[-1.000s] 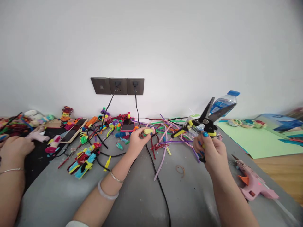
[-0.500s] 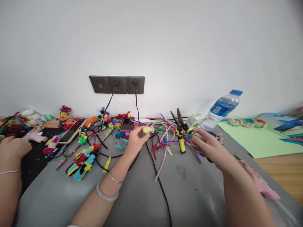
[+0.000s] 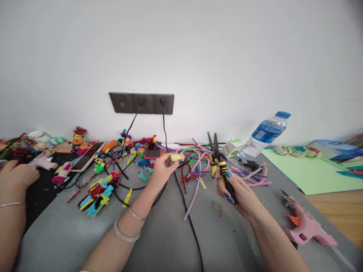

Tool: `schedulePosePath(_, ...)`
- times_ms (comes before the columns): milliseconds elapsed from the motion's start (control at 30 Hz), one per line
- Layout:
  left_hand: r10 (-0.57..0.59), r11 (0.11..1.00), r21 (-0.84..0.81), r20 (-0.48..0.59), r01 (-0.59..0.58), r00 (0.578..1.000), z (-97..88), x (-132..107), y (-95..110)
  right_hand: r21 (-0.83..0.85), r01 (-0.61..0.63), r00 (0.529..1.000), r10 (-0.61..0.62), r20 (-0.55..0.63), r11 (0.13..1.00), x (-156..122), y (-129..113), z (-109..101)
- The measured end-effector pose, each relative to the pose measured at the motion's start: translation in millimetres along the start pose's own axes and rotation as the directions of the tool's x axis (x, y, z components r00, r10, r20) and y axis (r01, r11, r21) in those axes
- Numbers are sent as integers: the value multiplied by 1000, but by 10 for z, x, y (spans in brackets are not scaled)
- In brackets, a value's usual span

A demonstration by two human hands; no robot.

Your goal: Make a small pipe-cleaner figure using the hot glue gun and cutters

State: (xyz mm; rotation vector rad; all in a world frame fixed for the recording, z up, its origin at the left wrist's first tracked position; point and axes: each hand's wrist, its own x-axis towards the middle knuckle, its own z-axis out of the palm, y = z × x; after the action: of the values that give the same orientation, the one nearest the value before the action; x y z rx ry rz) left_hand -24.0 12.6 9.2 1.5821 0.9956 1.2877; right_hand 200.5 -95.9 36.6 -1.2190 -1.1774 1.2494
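My left hand (image 3: 164, 169) is closed in a pinch above the table's middle. Between its fingertips sits a small, fuzzy, pale yellow piece (image 3: 176, 157), like bent pipe cleaner, with a bit of pink at its far end. My right hand (image 3: 236, 190) is wrapped round the handles of yellow-and-black wire stripper pliers (image 3: 214, 151). Their dark jaws point up, slightly apart, with nothing between them. Behind and below both hands lie loose pipe cleaners (image 3: 194, 198) in purple, pink, green and red. The pliers stay apart from the yellow piece.
A tilted water bottle (image 3: 268, 132) and a small drink carton (image 3: 233, 147) are at the back. On the right is a pink glue gun (image 3: 307, 224). Black cables (image 3: 189, 217) cross the grey table. Pipe-cleaner figures (image 3: 98, 194), phones (image 3: 87, 155) and another person's hand (image 3: 18, 175) are left.
My right hand has moved left and turned, now gripping the pliers by the handles. The jaws are closer together. My left hand has barely moved. More of the glue gun shows.
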Motion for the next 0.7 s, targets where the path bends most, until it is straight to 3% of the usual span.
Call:
schedulePosePath(133, -4, 1000, 3, 9, 4, 1000, 0, -7, 5, -122, 154, 985, -163, -63, 981, 212, -62, -14)
schedulePosePath(233, -17, 1000, 3, 10, 17, 1000, -3, -5, 19, -80, 191, 978, -197, -73, 978, 417, -83, 20)
schedulePosePath(400, -26, 1000, -8, 14, 26, 1000, -13, 12, 42, -73, 142, 989, -145, -31, 987, 628, 77, 22)
schedulePosePath(567, -23, 1000, 4, 49, 22, 999, -30, 17, 24, -157, 62, 991, -42, 129, 986, 604, 299, -35)
schedulePosePath(700, -23, 999, 34, 132, 18, 991, -58, 12, 30, -157, 49, 984, -21, 176, 986, 584, 343, -10)
